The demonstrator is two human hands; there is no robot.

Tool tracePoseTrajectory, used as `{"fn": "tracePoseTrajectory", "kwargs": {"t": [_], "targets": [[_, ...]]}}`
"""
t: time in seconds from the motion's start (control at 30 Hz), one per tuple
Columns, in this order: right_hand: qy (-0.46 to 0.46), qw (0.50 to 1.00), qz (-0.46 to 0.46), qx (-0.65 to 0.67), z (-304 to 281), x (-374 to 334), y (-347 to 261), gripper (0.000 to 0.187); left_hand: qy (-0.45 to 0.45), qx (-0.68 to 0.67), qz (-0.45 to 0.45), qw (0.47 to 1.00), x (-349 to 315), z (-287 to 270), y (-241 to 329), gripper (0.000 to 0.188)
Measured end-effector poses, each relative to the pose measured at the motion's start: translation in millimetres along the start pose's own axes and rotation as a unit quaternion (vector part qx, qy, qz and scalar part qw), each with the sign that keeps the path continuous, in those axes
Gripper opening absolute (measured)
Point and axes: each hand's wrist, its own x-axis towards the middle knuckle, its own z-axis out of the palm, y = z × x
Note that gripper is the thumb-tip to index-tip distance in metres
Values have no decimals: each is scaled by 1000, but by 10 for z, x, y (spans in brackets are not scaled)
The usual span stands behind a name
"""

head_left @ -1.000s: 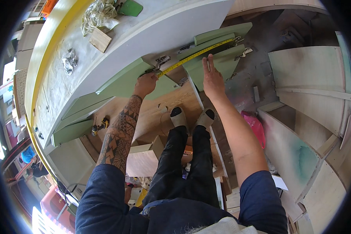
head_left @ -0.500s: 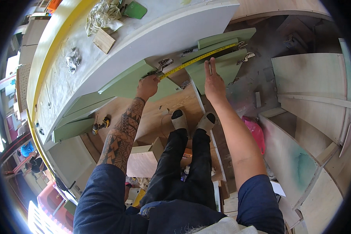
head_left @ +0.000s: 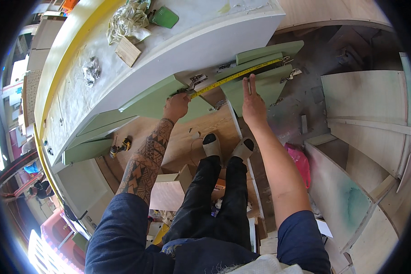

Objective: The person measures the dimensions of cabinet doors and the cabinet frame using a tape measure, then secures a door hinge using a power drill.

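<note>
A yellow tape measure [head_left: 237,77] is drawn out along the green cabinet doors beneath the white counter. My left hand [head_left: 176,107] is closed around its near-left end; whether the case sits in my palm is hidden. The far end of the blade reaches the metal hinges at the right. My right hand [head_left: 254,108] is in front of an open green door [head_left: 278,82], two fingers stretched upward just below the blade and the others folded. Another green door [head_left: 155,98] stands behind my left hand.
On the counter [head_left: 187,50] lie a crumpled cloth [head_left: 129,23], a wood offcut [head_left: 128,51] and a green scraper-like piece [head_left: 165,17]. A cordless drill [head_left: 122,146] rests at the left below. Unfinished plywood cabinets [head_left: 365,96] stand at the right, by a pink bag [head_left: 299,162].
The view has shifted slightly, so the counter and doors appear a little lower and further right. Both hands keep nearly the same pose, and the tape stays stretched along the doors.
</note>
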Motion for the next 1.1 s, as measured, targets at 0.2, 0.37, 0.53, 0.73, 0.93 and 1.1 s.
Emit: {"fn": "tracePoseTrajectory", "kwargs": {"t": [0.2, 0.37, 0.53, 0.73, 0.93, 1.1], "targets": [[33, 999, 0, 25, 58, 1, 41, 100, -51, -22, -32, 998, 25, -31, 53, 31], [33, 999, -2, 31, 77, 16, 23, 100, -15, -16, -40, 999, 15, -27, 36, 35], [24, 999, -1, 22, 98, 24, 0, 100, -15, -24, -27, 999, -13, -97, 65, 32], [44, 999, 1, 21, 101, -22, 33, 96, 20, -103, 0, 994, -199, -233, 213, 31], [68, 997, -8, 44, 131, -65, 93, 92, 76, -50, 41, 995, -286, -439, 669, 31], [35, 999, 6, 20, 0, -134, -10, 91, 69, -64, 22, 995, 16, -436, 1045, 35]]}}
